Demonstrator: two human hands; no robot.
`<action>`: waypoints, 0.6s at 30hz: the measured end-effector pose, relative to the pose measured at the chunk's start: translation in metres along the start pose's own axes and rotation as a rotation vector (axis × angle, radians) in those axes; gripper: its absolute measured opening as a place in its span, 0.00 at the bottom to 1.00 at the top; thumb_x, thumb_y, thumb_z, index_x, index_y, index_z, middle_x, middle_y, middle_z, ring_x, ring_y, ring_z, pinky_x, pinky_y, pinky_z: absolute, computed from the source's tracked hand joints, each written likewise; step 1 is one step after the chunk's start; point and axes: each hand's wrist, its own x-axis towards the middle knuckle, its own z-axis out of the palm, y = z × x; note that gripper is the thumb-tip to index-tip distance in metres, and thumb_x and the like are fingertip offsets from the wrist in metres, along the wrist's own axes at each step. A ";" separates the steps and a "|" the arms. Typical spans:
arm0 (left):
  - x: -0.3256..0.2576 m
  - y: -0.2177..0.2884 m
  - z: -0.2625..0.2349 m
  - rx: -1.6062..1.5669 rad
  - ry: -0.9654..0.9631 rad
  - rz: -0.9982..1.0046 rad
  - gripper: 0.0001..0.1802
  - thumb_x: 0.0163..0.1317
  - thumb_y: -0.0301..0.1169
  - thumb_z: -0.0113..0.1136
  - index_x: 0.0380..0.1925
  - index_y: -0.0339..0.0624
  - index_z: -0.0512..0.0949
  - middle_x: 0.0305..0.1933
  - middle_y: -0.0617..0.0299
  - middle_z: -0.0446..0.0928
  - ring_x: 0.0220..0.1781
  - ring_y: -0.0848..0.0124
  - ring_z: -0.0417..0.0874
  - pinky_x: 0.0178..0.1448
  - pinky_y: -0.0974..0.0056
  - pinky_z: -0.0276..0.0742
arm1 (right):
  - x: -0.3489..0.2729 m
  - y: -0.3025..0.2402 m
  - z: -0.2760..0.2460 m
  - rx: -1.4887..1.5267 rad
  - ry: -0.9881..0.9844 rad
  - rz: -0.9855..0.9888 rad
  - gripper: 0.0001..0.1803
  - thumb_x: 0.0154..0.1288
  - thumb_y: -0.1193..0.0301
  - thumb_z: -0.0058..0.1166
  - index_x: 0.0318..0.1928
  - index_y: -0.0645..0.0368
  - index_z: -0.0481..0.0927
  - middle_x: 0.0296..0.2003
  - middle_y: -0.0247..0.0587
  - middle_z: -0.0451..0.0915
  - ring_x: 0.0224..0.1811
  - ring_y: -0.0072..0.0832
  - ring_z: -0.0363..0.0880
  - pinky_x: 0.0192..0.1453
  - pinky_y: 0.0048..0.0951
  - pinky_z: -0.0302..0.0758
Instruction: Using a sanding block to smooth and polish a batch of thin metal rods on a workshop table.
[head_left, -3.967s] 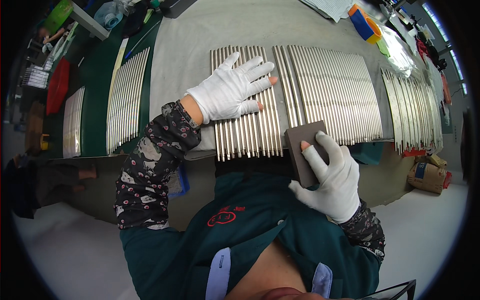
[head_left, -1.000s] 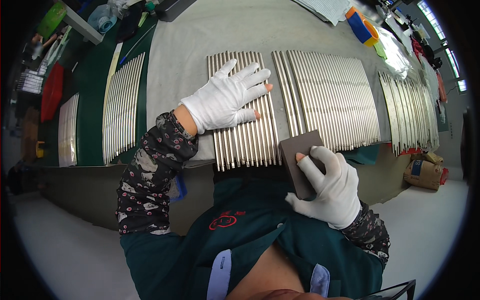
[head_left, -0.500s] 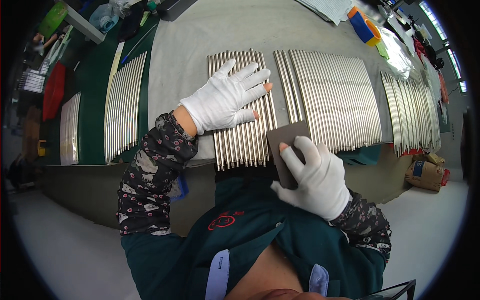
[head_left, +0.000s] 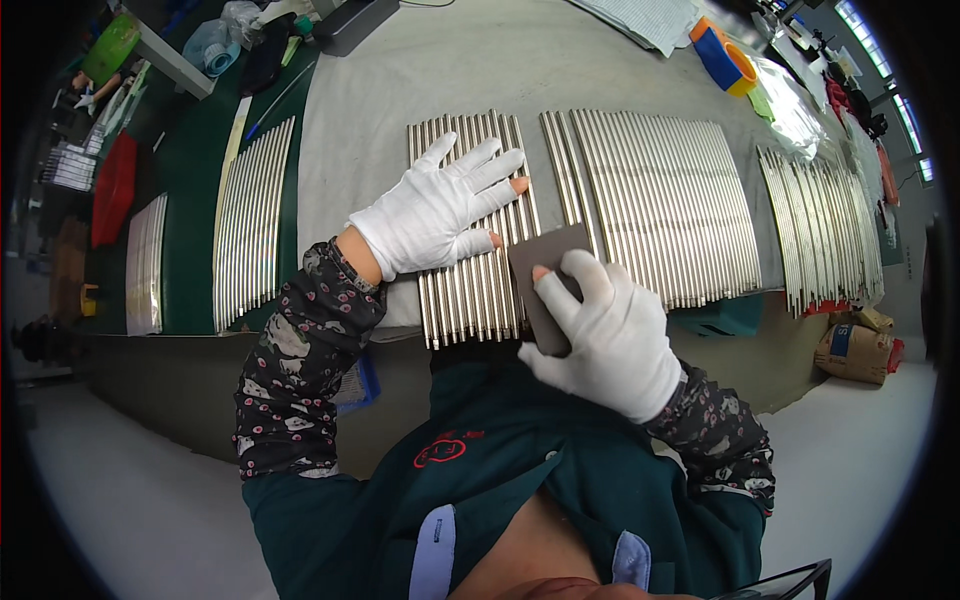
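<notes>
My left hand (head_left: 435, 212), in a white glove with cut fingertips, lies flat with fingers spread on a row of shiny metal rods (head_left: 470, 290) laid side by side on the grey table cover (head_left: 420, 70). My right hand (head_left: 610, 335), also gloved, grips a dark grey sanding block (head_left: 545, 270) and presses it on the near right part of that same row. A second, wider row of metal rods (head_left: 660, 200) lies just to the right of the block.
More rod rows lie at the far right (head_left: 820, 225) and at the left on a green mat (head_left: 250, 220). Orange and blue tape rolls (head_left: 725, 55) sit at the back. A red tool (head_left: 112, 185) and clutter stand far left. A cardboard box (head_left: 850, 350) sits on the floor.
My right hand has brought the sanding block up and left from the table's near edge onto the rods. My left hand has stayed pressed on the row.
</notes>
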 end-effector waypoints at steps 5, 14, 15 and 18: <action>0.003 0.000 -0.007 -0.027 -0.014 0.009 0.38 0.69 0.62 0.32 0.66 0.46 0.65 0.72 0.54 0.61 0.74 0.52 0.60 0.74 0.37 0.48 | -0.048 0.020 -0.029 0.141 0.045 0.016 0.38 0.33 0.56 0.73 0.50 0.55 0.78 0.47 0.40 0.70 0.36 0.35 0.73 0.36 0.34 0.74; 0.076 0.032 -0.008 -0.067 0.103 0.164 0.36 0.64 0.56 0.48 0.65 0.43 0.65 0.71 0.49 0.59 0.74 0.53 0.59 0.73 0.43 0.55 | -0.073 0.037 -0.045 0.052 0.109 0.098 0.41 0.30 0.59 0.74 0.52 0.56 0.77 0.48 0.42 0.70 0.37 0.37 0.72 0.36 0.35 0.73; 0.079 0.037 -0.004 -0.045 0.001 0.142 0.38 0.64 0.57 0.48 0.67 0.45 0.63 0.73 0.49 0.57 0.75 0.52 0.56 0.74 0.43 0.53 | -0.076 0.040 -0.046 0.036 0.123 0.113 0.42 0.29 0.59 0.74 0.52 0.56 0.77 0.48 0.43 0.70 0.37 0.37 0.72 0.36 0.35 0.73; 0.071 0.036 0.001 -0.015 -0.049 0.123 0.40 0.64 0.59 0.47 0.68 0.46 0.62 0.74 0.50 0.56 0.75 0.52 0.56 0.74 0.40 0.51 | -0.087 0.052 -0.047 -0.011 0.149 0.166 0.43 0.29 0.61 0.74 0.54 0.55 0.75 0.49 0.43 0.69 0.39 0.37 0.73 0.37 0.36 0.73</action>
